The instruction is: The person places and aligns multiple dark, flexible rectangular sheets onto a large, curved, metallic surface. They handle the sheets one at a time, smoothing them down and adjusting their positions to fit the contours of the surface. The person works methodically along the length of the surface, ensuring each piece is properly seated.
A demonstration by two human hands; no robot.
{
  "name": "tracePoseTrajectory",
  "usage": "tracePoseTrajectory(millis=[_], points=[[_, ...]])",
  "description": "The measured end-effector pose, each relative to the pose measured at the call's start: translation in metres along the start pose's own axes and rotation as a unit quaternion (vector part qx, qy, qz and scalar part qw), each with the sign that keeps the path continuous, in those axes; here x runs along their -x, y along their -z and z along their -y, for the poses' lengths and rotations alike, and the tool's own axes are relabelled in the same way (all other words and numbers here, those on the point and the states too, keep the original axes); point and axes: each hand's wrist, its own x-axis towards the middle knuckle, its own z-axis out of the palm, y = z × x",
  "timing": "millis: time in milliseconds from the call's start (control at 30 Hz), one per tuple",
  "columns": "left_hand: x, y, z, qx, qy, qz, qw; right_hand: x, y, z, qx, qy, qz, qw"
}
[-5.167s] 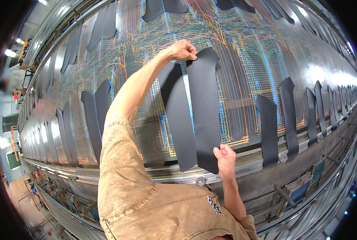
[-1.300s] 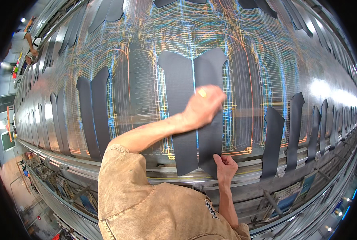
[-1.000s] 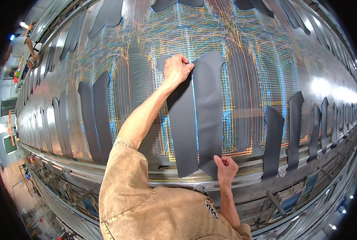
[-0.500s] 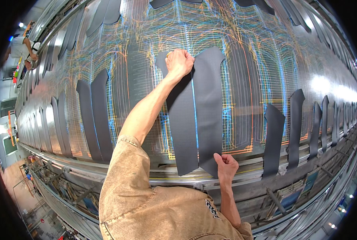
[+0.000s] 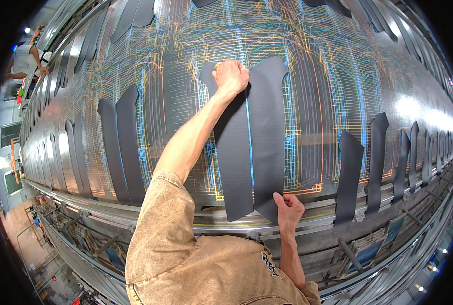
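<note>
Two long dark grey fabric panels lie side by side on a table marked with coloured lines. A narrow strip with a blue line runs between the left panel (image 5: 234,168) and the right panel (image 5: 269,127). My left hand (image 5: 231,77) is closed at their far ends, its fingertips at the right panel's upper left edge; the exact grip is partly hidden. A small yellow spot shows by its fingers. At the near end my right hand (image 5: 289,209) pinches the right panel's lower right corner, thumb on top, over the table's metal front rail.
Similar panels lie in pairs to the left (image 5: 120,147) and right (image 5: 349,173), with more along the far edge. A metal rail (image 5: 313,221) borders the table in front, with framework below it. Far left, another person (image 5: 27,60) reaches to the table.
Both hands keep nearly the same places on the panels, with the picture shifted slightly. At the far left, the other person's arm has changed position.
</note>
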Motion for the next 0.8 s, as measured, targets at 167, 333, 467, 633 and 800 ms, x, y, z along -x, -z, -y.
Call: tracePoseTrajectory(millis=[167, 333, 467, 633, 800], points=[[-0.0012, -0.0008, 0.0022, 0.002, 0.005, 0.004, 1.000, 0.0009, -0.0009, 0.0052, 0.014, -0.002, -0.003, 1.000], [0.0000, 0.0052, -0.0029, 0.060, 0.031, 0.044, 0.997, -0.0003, -0.0005, 0.0008, 0.015, -0.002, -0.007, 1.000], [0.0010, 0.0082, -0.0051, 0.066, 0.031, 0.050, 0.996, -0.0009, 0.0000, 0.0001, 0.020, 0.006, -0.005, 1.000], [-0.0002, 0.0043, -0.0028, 0.066, 0.031, 0.028, 0.997, -0.0006, -0.0003, 0.0007, 0.003, 0.002, -0.002, 1.000], [-0.0013, 0.0055, -0.0038, 0.066, 0.039, 0.049, 0.996, -0.0009, -0.0001, 0.0001, 0.006, 0.001, -0.006, 1.000]])
